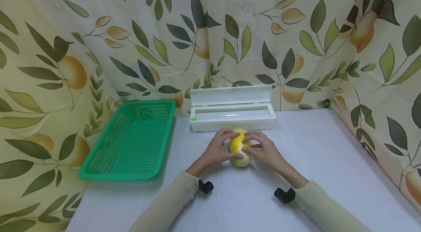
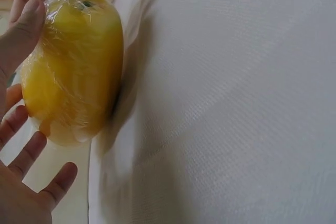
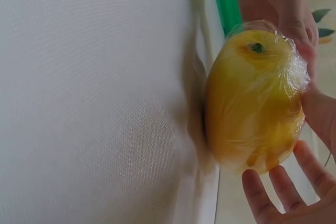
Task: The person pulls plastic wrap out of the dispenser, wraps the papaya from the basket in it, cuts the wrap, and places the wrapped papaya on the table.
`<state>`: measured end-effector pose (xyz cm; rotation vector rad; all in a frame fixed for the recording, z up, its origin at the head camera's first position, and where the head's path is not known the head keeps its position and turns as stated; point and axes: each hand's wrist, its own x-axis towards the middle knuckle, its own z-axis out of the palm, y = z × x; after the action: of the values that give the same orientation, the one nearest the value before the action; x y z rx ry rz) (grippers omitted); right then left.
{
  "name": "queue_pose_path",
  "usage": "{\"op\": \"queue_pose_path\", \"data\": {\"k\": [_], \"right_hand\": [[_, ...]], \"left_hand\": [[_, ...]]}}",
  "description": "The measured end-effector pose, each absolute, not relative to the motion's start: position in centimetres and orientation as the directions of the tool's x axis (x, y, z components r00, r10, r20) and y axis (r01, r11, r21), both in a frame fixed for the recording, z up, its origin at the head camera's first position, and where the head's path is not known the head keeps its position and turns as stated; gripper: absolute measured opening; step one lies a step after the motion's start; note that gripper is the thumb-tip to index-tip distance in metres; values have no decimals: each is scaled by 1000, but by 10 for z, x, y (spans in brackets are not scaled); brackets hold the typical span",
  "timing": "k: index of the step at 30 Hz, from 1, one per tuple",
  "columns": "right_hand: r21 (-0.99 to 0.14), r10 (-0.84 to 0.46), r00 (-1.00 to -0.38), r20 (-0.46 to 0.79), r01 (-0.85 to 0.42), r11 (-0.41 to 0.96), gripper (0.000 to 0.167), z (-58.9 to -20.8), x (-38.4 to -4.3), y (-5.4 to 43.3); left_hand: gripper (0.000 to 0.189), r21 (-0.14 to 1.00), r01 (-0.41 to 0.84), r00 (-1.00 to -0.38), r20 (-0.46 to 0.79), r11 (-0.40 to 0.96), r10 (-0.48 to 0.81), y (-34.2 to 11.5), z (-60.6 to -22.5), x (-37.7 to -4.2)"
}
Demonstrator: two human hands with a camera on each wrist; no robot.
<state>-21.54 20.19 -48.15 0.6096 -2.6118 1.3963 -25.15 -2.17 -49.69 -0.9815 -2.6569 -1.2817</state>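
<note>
A yellow oval fruit (image 1: pixel 236 145) wrapped in clear cling film stands on the white cloth, straight ahead in the head view. My left hand (image 1: pixel 217 148) holds it from the left, thumb on the near side and fingertips at the top. From the right, my right hand (image 1: pixel 265 152) pinches the film-covered fruit with thumb and fingertips. Wrinkled film bunches up by the thumb in the right wrist view, where the fruit (image 3: pixel 252 103) shows a small green stem spot. Some lower fingers (image 2: pixel 29 156) of the left hand are spread beside the fruit.
Just behind the hands stands a long white cling film box (image 1: pixel 233 124) with its lid (image 1: pixel 230 95) raised. A green plastic basket (image 1: pixel 159 168) sits at the left of the white-covered table (image 1: pixel 329 151). Patterned curtains (image 1: pixel 217 23) enclose the back and sides.
</note>
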Motion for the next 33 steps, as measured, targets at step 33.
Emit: {"op": "queue_pose_path", "data": {"k": [33], "right_hand": [[-637,-296,-893,339,-450,627,28,-472,-227,225]], "left_hand": [[75,644,574,-807,342,506,482,-39,-486,-258]]}}
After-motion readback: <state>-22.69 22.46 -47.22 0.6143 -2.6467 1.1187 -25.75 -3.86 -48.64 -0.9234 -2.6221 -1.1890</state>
